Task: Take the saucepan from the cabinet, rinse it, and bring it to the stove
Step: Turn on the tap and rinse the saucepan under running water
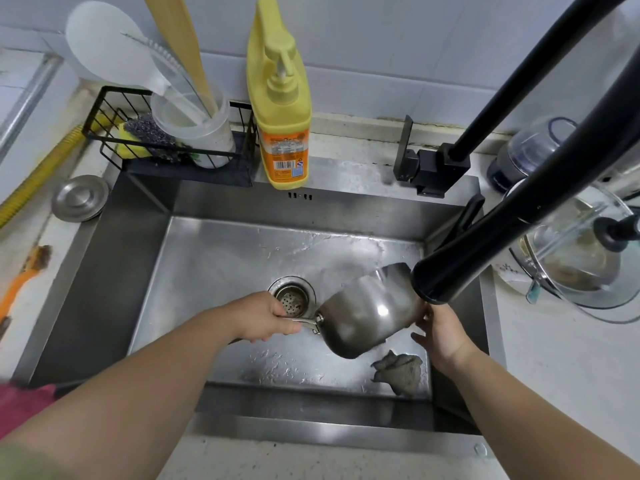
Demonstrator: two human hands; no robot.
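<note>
A small steel saucepan [367, 315] hangs tilted on its side over the wet steel sink [221, 258], its mouth turned to the right and its bottom toward me. My left hand [268, 318] is closed around its metal handle just above the drain [292, 299]. My right hand [441, 332] rests with spread fingers against the pan's rim on the right. The black faucet head [450, 275] sits directly above the pan's open end. No running water shows clearly.
A grey rag [400, 370] lies in the sink's near right corner. Behind the sink stand a yellow soap bottle [282, 98] and a black wire rack [166, 140] with utensils. A glass lid [581, 258] rests right; a metal cap [80, 198] left.
</note>
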